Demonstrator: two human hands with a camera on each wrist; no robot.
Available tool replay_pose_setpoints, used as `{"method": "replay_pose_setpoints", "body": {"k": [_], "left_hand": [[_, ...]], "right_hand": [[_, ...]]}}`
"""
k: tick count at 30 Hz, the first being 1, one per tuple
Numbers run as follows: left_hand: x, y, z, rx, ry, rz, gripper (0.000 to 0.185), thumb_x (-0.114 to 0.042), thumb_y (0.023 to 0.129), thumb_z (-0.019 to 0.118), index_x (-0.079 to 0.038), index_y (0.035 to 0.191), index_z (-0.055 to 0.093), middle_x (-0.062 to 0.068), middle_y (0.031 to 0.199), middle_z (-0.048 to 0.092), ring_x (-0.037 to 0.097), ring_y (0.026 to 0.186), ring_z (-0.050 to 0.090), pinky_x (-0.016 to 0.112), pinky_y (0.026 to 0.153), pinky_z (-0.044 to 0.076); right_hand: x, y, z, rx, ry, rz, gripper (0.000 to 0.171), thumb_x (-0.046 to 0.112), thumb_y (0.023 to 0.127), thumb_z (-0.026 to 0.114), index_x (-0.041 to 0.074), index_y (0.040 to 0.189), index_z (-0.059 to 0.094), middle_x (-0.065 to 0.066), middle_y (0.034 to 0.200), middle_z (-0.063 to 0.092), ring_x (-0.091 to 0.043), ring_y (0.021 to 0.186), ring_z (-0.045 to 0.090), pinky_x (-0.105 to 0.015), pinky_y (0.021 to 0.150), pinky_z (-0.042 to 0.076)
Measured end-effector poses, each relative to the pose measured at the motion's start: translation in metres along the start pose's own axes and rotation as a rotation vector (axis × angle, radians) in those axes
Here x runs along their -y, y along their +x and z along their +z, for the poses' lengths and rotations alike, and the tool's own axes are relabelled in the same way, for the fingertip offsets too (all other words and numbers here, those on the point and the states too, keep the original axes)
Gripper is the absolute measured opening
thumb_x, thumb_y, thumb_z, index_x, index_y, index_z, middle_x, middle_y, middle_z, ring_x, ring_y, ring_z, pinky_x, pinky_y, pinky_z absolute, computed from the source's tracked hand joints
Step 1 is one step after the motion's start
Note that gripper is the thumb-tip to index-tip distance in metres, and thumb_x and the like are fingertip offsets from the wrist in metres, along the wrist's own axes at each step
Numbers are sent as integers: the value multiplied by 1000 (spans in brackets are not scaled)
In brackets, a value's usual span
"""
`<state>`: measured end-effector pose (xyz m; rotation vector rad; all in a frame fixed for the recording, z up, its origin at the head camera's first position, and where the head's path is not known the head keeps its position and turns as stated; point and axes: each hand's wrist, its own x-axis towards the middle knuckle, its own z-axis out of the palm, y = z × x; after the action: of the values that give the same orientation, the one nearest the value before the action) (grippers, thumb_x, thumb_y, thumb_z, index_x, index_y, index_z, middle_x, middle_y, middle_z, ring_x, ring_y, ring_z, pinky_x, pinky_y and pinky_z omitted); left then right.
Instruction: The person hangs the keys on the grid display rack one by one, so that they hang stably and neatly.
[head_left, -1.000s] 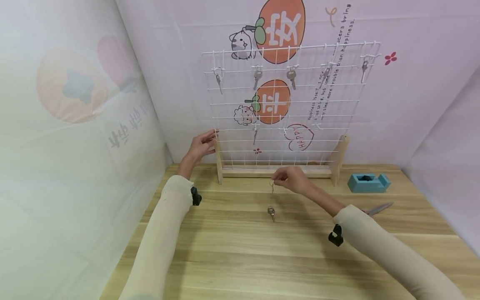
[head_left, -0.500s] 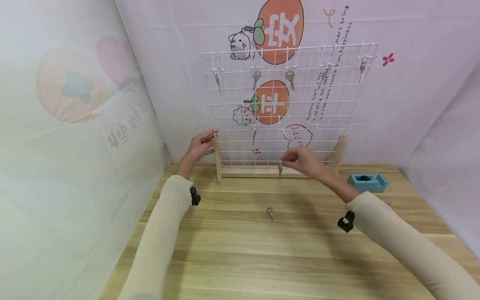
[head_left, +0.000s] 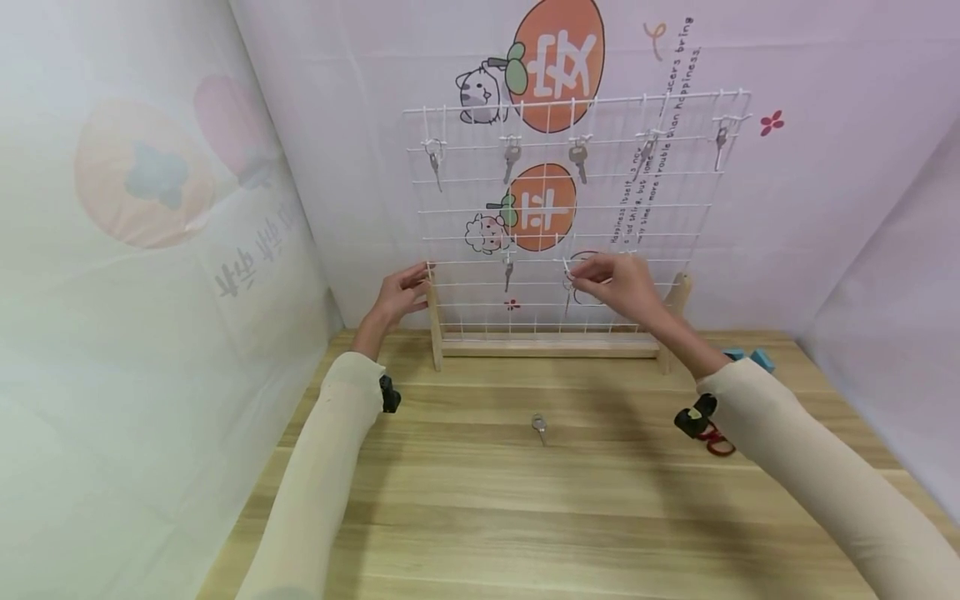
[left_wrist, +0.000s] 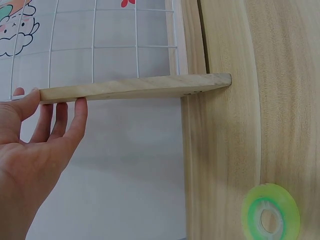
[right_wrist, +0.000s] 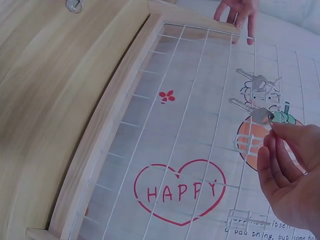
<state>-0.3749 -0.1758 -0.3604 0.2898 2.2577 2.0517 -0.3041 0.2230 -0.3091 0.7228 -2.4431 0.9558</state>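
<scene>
Head view: right hand (head_left: 618, 283) pinching key (right_wrist: 250, 111) at rack (head_left: 570, 217) hook, left hand (head_left: 401, 293) gripping rack post (six hung already), one spare key (head_left: 539, 427) left on table (head_left: 480, 500).

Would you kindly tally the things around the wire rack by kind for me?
Keys: 8 (6 hung on rack, 1 pinched by right hand, 1 on table)
Scissors: 1
Tape roll: 1
Blue dispenser: 1
Total: 11
</scene>
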Motion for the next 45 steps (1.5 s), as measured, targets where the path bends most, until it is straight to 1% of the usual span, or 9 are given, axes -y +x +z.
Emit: {"method": "replay_pose_setpoints", "body": {"k": [7, 11, 15, 19, 25, 28, 33, 40, 45], "left_hand": [[3, 1, 3, -3, 7, 11, 48, -4, 109, 52, -14, 156, 49, 16, 159, 46, 35, 143, 47, 55, 111, 46], [3, 0, 4, -4, 9, 11, 48, -4, 109, 52, -13, 156, 49, 16, 159, 47, 34, 142, 49, 55, 110, 47], [2, 1, 4, 4, -9, 2, 49, -3, 109, 51, -12, 157, 47, 17, 160, 44, 35, 144, 46, 56, 113, 44], [1, 1, 4, 11, -22, 0, 49, -4, 109, 51, -13, 157, 47, 17, 162, 42, 36, 146, 43, 57, 115, 41], [1, -2, 3, -2, 1, 3, 49, -4, 109, 51, -13, 157, 47, 16, 160, 44, 35, 145, 45, 54, 112, 45], [2, -1, 3, -11, 21, 1, 49, -5, 109, 52, -14, 157, 48, 15, 160, 46, 33, 144, 47, 52, 111, 47], [3, 0, 1, -16, 43, 7, 47, -7, 109, 53, -15, 156, 50, 13, 159, 48, 31, 142, 50, 51, 109, 49], [3, 2, 1, -18, 37, 10, 46, -7, 109, 54, -15, 154, 52, 14, 158, 48, 32, 142, 49, 52, 110, 48], [2, 1, 1, -16, 34, 5, 48, -7, 109, 53, -15, 156, 50, 14, 159, 46, 32, 144, 47, 52, 111, 47]], "right_hand": [[-1, 3, 1, -21, 35, 89, 14, 6, 94, 78, 1, 106, 79, -14, 102, 79, -28, 87, 76, -8, 65, 51], [-1, 3, 1, -27, 35, 112, 14, 7, 94, 78, 1, 107, 78, -15, 105, 78, -29, 88, 76, -9, 62, 50], [0, 3, 0, -30, 32, 127, 15, 8, 94, 78, 1, 108, 78, -16, 104, 78, -32, 89, 76, -10, 61, 50], [0, 3, 1, -38, 20, 123, 17, 10, 94, 78, 1, 108, 78, -17, 101, 78, -33, 89, 75, -10, 63, 50], [-2, 0, 1, -44, 19, 115, 17, 11, 94, 79, 1, 108, 78, -17, 101, 78, -33, 89, 75, -9, 67, 51], [-2, -3, 1, -36, 7, 111, 17, 11, 94, 79, 1, 107, 78, -17, 99, 78, -33, 89, 75, -10, 67, 51], [0, -11, 2, -11, -4, 113, 15, 12, 93, 81, 5, 106, 79, -11, 98, 78, -27, 87, 75, -10, 68, 50], [0, -27, 11, 19, 10, 73, 17, 10, 92, 81, 3, 107, 78, -10, 97, 78, -25, 85, 74, -13, 69, 53], [-2, -39, 21, 83, 13, 72, 15, 9, 92, 81, 4, 106, 78, -10, 98, 78, -24, 85, 74, -21, 72, 59]]}}
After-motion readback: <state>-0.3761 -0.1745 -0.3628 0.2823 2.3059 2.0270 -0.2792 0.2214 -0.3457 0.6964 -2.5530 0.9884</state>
